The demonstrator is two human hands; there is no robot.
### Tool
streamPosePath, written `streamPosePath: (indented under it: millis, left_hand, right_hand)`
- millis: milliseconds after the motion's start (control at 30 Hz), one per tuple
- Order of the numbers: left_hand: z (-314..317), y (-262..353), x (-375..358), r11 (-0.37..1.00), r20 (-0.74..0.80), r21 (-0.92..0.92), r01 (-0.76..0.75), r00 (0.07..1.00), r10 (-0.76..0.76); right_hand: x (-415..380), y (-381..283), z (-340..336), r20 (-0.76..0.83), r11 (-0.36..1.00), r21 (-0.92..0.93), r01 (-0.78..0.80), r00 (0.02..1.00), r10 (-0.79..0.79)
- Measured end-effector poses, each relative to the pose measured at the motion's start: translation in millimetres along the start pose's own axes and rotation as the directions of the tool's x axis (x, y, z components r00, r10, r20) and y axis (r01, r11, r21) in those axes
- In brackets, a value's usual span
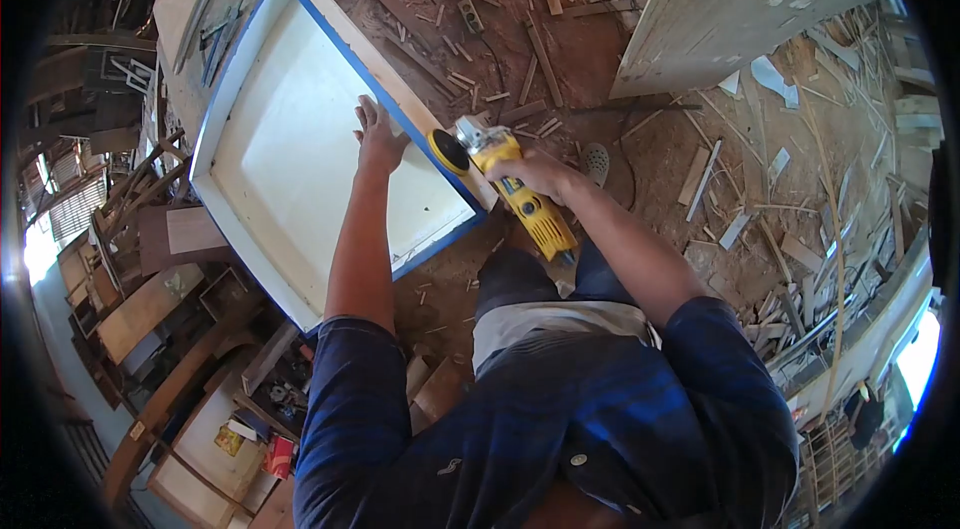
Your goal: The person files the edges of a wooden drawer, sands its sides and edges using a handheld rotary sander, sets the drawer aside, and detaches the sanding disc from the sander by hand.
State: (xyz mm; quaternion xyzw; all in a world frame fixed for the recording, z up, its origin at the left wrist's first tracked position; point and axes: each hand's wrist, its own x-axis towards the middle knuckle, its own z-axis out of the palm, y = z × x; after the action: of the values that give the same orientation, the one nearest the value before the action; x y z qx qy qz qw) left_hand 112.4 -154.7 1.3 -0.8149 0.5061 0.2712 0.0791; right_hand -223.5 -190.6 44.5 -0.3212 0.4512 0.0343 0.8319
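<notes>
A shallow wooden box (275, 129), white inside with blue rims, lies in front of me with its open side up. My left hand (380, 141) reaches over its interior, fingers stretched out and apart near the blue rim on the right, holding nothing. A yellow angle grinder (540, 219) is in my right hand (530, 174), whose fingers wrap round its body. The grinder's round yellow-and-black disc (447, 151) is right at the box's right side wall, close to the near right corner. Bare wood shows along the outside of that wall.
Wood offcuts (540, 59) litter the dirt floor. A large plywood sheet (730, 9) stands upright at the upper right. A power strip (470, 15) lies on the floor beyond the box. Stacked timber and curved wooden pieces (170, 389) crowd the left. A person (862, 414) is far off at the lower right.
</notes>
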Motion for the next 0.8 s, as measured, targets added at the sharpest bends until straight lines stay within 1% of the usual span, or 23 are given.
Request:
streamPosePath:
  millis: [33, 133, 167, 267, 367, 467, 567, 767, 800]
  left_hand:
    - [-1, 1, -1, 1.000, 0.002, -0.002, 0.004, 1.000, -0.004]
    - [-2, 3, -1, 1.000, 0.004, -0.002, 0.013, 1.000, -0.013]
    - [-2, 3, 0, 1.000, 0.003, 0.001, 0.013, 1.000, -0.013]
    - [-1, 3, -2, 1.000, -0.001, -0.002, 0.014, 1.000, -0.014]
    - [-2, 2, 0, 1.000, -0.013, -0.007, 0.004, 1.000, -0.005]
    - [-1, 0, -2, 1.000, -0.010, -0.013, -0.003, 1.000, 0.003]
    - [1, 0, 0, 1.000, -0.009, 0.006, -0.008, 1.000, 0.008]
    - [0, -1, 0, 1.000, -0.007, 0.006, -0.026, 1.000, 0.026]
    - [-1, -1, 0, 1.000, -0.006, 0.008, -0.027, 1.000, 0.027]
  right_hand:
    - [-18, 0, 0, 0.038, 0.998, 0.035, -0.048, 0.998, 0.046]
    - [-37, 29, -1, 0.037, 0.999, 0.041, -0.021, 0.999, 0.019]
    - [-42, 37, -2, 0.031, 0.999, 0.034, -0.037, 0.999, 0.036]
    - [-52, 60, -7, -0.021, 1.000, -0.004, -0.004, 1.000, 0.004]
    - [-69, 71, -6, -0.006, 1.000, -0.021, 0.020, 1.000, -0.020]
    - [-75, 74, -6, -0.018, 1.000, 0.010, -0.009, 1.000, 0.009]
    - [-57, 86, -14, -0.054, 0.996, 0.004, -0.088, 0.995, 0.088]
    - [-38, 89, -24, -0.071, 0.990, -0.026, -0.135, 0.989, 0.133]
    - [-40, 90, -22, -0.063, 0.995, 0.000, -0.101, 0.993, 0.101]
